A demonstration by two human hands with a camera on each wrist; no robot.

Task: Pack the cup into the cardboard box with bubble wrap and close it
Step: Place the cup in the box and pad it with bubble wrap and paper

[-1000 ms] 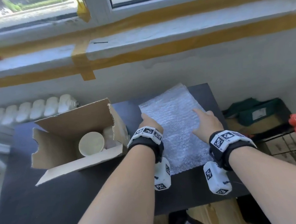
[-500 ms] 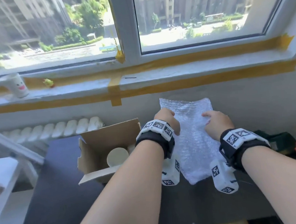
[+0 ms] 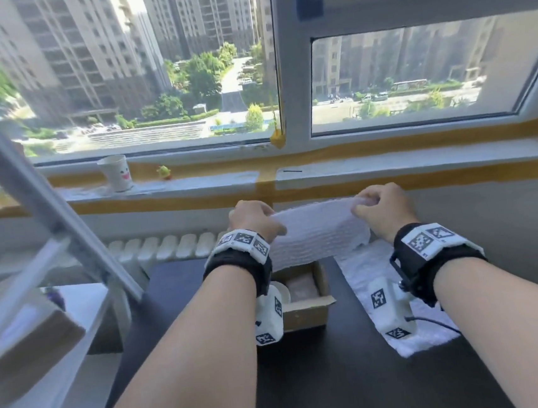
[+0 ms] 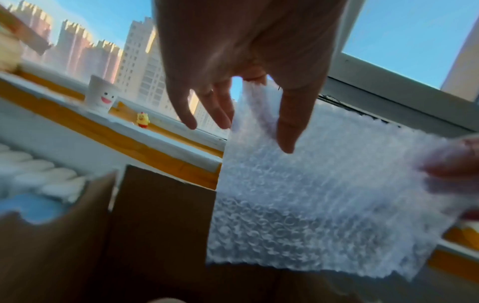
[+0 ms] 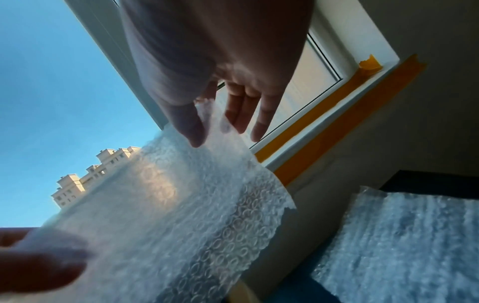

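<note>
A sheet of bubble wrap [image 3: 316, 232] hangs in the air above the open cardboard box [image 3: 307, 312], stretched between both hands. My left hand [image 3: 256, 218] pinches its left top corner, thumb in front, in the left wrist view [image 4: 261, 114]. My right hand [image 3: 383, 207] pinches the right top corner, also seen in the right wrist view [image 5: 207, 125]. The sheet [image 4: 324, 205] hangs in front of the box's brown flap [image 4: 160, 215]. The cup's white rim [image 3: 284, 296] shows inside the box, mostly hidden behind my left wrist.
A second bubble wrap sheet [image 3: 415, 334] lies on the dark table [image 3: 327, 379] right of the box. A white smiley cup [image 3: 116, 172] and a small yellow toy [image 3: 163, 173] stand on the windowsill. A white rack [image 3: 33, 226] stands at the left, a radiator [image 3: 163, 248] behind.
Both hands have lifted the top bubble wrap sheet off the table and carried it left, over the box. The head view has tilted up toward the window.
</note>
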